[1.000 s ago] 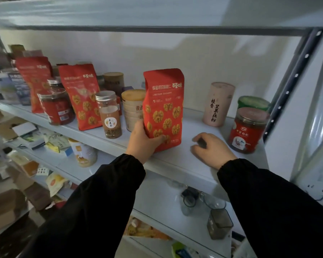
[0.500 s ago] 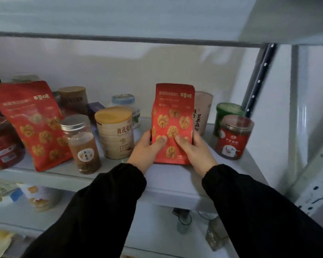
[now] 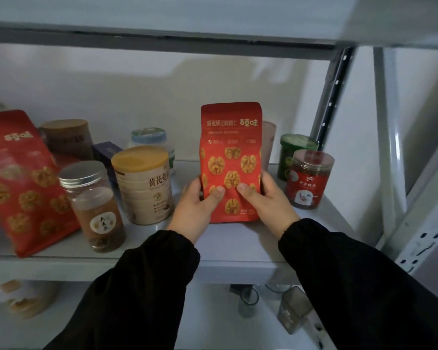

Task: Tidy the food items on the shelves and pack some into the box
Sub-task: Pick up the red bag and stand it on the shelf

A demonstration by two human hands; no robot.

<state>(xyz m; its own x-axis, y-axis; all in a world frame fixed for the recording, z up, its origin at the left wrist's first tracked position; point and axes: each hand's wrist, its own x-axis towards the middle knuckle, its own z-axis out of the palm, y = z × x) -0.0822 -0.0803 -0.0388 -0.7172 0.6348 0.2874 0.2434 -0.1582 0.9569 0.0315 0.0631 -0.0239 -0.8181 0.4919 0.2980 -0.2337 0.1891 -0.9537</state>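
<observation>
Your left hand (image 3: 197, 205) and right hand (image 3: 268, 200) grip the red walnut pouch (image 3: 230, 157) low by its sides; it looks light and crushable, so hold gently.

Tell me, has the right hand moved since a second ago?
Yes. The right hand was resting on the shelf near the red jar. It has moved left, away from that jar, and now holds the right edge of the walnut bag.

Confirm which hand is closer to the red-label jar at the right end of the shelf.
Right. The right hand grips the red bag by its right edge, just left of the jar, not touching. The left hand grips the bag's left edge, farther off.
</observation>
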